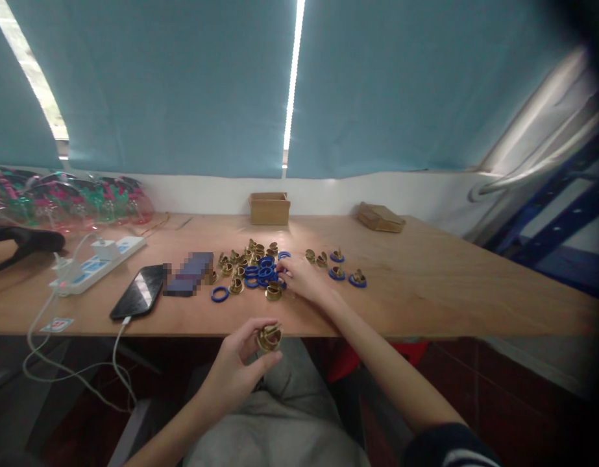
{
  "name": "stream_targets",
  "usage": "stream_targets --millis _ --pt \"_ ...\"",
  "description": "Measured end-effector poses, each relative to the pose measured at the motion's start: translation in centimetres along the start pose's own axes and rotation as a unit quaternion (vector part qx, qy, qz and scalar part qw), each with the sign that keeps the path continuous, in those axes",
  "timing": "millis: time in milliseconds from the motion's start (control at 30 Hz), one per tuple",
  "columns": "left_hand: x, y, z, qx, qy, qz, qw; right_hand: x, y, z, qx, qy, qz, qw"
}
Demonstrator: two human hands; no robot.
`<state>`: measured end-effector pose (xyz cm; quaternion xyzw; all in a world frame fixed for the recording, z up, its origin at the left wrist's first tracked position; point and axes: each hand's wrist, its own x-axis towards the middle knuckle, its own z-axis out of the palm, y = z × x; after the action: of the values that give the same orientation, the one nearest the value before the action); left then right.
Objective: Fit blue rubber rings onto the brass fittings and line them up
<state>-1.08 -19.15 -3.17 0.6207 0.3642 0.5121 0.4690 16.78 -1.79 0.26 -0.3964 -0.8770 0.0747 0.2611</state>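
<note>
My left hand (241, 360) is closed around a brass-coloured metal fitting (270, 337) with a round base and upright folded parts, held just in front of the table edge. Over the table, my right hand (299, 277) reaches into a pile of blue rings (265, 272), its fingers curled and touching the pile. Whatever its fingertips pinch is hidden. Several more brass fittings (235, 285) lie around the rings. A single blue ring (220, 294) rests apart to the left. To the right, three fittings stand with blue rings around their bases, one of them a ringed fitting (357, 279).
On the left of the wooden table (426, 292) lie a black phone (139, 292) on a charging cable, a blue pixelated item (189, 275) and a white power strip (102, 263). Behind are an open cardboard box (270, 211), a flattened carton (381, 217) and clear plastic bottles (75, 201).
</note>
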Motion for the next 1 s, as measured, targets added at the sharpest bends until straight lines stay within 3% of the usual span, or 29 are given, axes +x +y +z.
stream_targets --millis 200,333,433,567,700,833,1000 --pt "-0.4 0.0 0.5 -0.038 -0.026 -0.026 0.999 -1.6 -1.3 -2.6 0.019 0.12 0.029 0.992" --pt "-0.7 0.0 0.2 -0.014 -0.008 -0.023 1.0 -4.7 -4.2 -4.1 0.05 0.172 0.015 0.984" --pt "-0.9 0.1 -0.3 0.029 0.004 -0.001 1.0 -8.0 -7.2 -3.7 0.074 0.2 -0.014 0.977" --pt "-1.1 0.9 -0.7 0.102 -0.015 0.022 0.994 -11.6 -9.9 -1.9 0.074 0.276 -0.117 0.951" --pt "-1.1 2.1 -1.0 0.166 -0.043 0.043 0.984 -12.8 -10.5 -0.9 0.067 0.235 -0.211 0.947" --pt "-1.1 2.6 -1.3 0.204 -0.045 0.034 0.977 -13.0 -9.8 -0.4 0.064 0.223 -0.22 0.947" --pt "-1.5 2.3 -1.6 0.166 -0.031 0.018 0.986 -13.3 -9.2 0.3 0.03 0.207 -0.232 0.95"
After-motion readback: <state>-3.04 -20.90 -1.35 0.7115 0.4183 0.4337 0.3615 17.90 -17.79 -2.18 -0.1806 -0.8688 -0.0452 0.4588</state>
